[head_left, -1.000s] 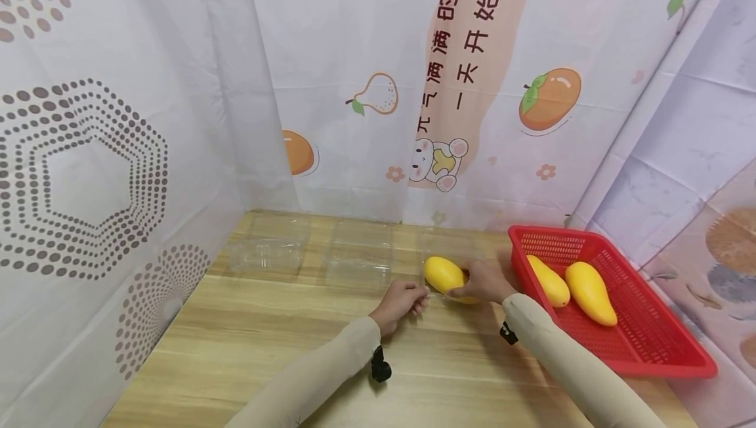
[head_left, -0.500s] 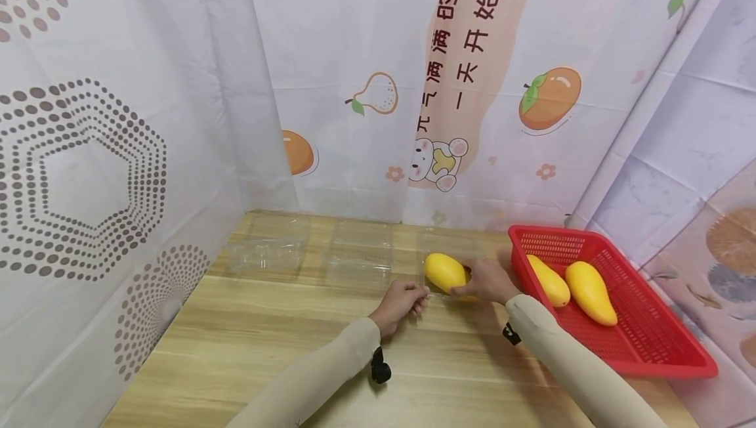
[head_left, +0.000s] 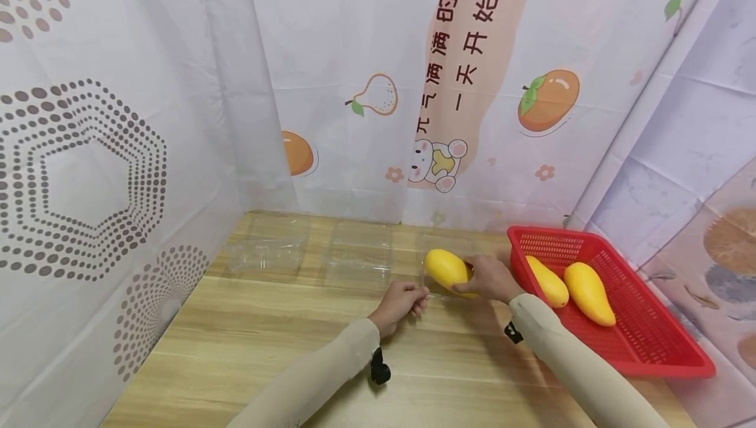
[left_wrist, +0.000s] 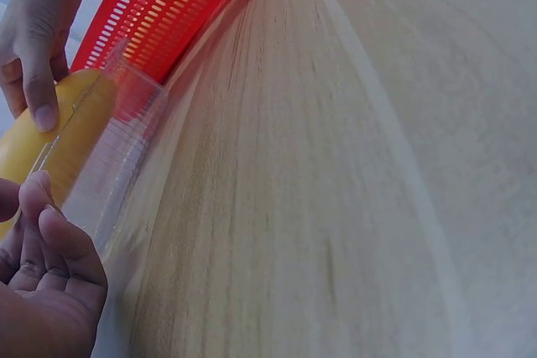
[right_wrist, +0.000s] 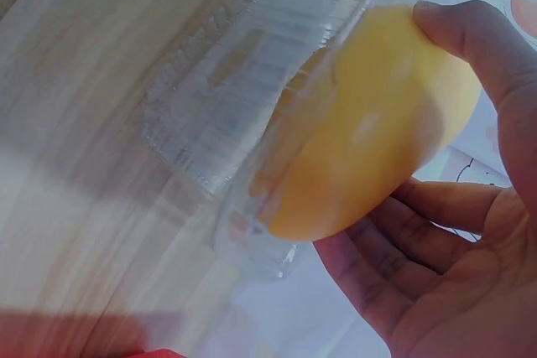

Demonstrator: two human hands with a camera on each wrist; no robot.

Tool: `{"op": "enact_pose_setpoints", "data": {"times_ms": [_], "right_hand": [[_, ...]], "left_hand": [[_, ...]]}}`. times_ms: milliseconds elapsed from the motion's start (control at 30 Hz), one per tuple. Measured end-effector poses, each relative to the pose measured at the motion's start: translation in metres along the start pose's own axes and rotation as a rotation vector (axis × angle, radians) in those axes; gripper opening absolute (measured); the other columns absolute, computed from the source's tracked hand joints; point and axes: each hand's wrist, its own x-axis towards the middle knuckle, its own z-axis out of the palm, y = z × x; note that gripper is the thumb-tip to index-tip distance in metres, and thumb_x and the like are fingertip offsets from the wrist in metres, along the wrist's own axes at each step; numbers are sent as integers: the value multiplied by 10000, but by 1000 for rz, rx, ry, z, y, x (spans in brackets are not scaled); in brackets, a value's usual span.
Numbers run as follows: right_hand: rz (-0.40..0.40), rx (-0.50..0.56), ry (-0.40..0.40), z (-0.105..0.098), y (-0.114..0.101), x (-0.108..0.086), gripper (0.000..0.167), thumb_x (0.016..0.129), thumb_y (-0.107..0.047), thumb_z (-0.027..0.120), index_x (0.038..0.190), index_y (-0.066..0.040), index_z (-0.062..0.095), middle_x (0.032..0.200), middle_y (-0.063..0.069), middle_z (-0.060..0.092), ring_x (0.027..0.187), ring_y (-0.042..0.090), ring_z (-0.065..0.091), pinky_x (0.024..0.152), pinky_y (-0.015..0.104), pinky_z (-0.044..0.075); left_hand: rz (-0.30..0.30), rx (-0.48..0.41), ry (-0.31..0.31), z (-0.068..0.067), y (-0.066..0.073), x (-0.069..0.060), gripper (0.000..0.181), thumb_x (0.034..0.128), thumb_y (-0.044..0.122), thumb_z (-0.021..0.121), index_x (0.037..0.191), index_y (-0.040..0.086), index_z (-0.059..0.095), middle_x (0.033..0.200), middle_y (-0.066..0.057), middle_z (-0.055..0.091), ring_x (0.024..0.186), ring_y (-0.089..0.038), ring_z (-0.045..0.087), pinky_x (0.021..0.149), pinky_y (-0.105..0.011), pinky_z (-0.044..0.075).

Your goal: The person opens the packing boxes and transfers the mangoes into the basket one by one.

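Observation:
My right hand (head_left: 491,278) grips a yellow mango (head_left: 444,266) from its right side, thumb and fingers on opposite sides. In the right wrist view the mango (right_wrist: 369,123) is tilted at the clear plastic box (right_wrist: 197,119), partly behind its transparent wall. My left hand (head_left: 397,304) is at the box's near left corner. The left wrist view has its thumb and curled index finger (left_wrist: 35,194) pinching the box's edge. Part of the mango's right end is hidden by my right hand.
Two more clear plastic boxes stand to the left, one in the middle (head_left: 359,269) and one farther left (head_left: 267,254). A red basket (head_left: 661,323) on the right holds two mangoes (head_left: 590,293). Patterned curtains (head_left: 331,73) border the wooden table (head_left: 248,342).
The mango has risen a little in my right hand, and that hand has shifted slightly up and to the right. My left hand stays in place.

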Motion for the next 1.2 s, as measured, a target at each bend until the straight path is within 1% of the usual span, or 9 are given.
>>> {"op": "enact_pose_setpoints", "data": {"times_ms": [167, 367, 533, 767, 1000, 1100, 1200], "right_hand": [[-7, -18, 14, -5, 0, -1, 533, 765, -406, 895, 1083, -18, 717, 838, 25, 656, 689, 164, 547, 662, 327, 502], [-8, -4, 40, -13, 1, -2, 488, 767, -400, 885, 1027, -29, 702, 809, 27, 636, 679, 170, 535, 654, 327, 494], [-14, 18, 57, -18, 3, -3, 484, 762, -408, 891, 1031, -49, 709, 804, 16, 637, 683, 165, 530, 645, 324, 479], [-14, 36, 56, -27, 4, -6, 471, 779, -406, 883, 1038, -58, 701, 800, 24, 621, 686, 170, 520, 643, 333, 453], [-23, 50, 112, -34, 3, -9, 428, 757, -415, 903, 973, -103, 705, 736, 9, 579, 658, 167, 498, 595, 328, 421], [-29, 48, 112, -36, 3, -10, 427, 760, -420, 902, 971, -106, 706, 728, -2, 570, 664, 167, 497, 595, 332, 419], [-18, 54, 104, -37, 3, -11, 432, 764, -425, 902, 978, -102, 710, 732, 2, 576, 670, 169, 502, 602, 332, 422]], "left_hand": [[11, -15, -21, -1, -3, 1, 237, 1004, 160, 664, 951, -62, 726, 811, -121, 704, 597, -81, 555, 559, -197, 470], [7, -12, -20, -2, -3, 2, 247, 998, 158, 669, 958, -80, 720, 801, -115, 700, 592, -81, 552, 550, -195, 468], [3, -8, -17, -1, -3, 2, 229, 1000, 152, 661, 933, -58, 723, 792, -96, 698, 595, -82, 553, 552, -197, 467], [-3, -19, -2, -2, -5, 2, 188, 994, 107, 644, 939, -50, 731, 792, -90, 696, 600, -94, 554, 544, -192, 463], [8, -13, -7, -2, -3, 0, 199, 1008, 96, 627, 972, -73, 728, 799, -95, 698, 604, -94, 555, 546, -192, 465], [13, -8, -5, -2, -2, 0, 198, 1006, 96, 632, 972, -74, 727, 796, -97, 695, 604, -96, 556, 543, -192, 466], [10, -6, -4, -1, -2, 0, 195, 998, 102, 643, 969, -72, 727, 791, -93, 690, 605, -96, 555, 542, -194, 463]]}}
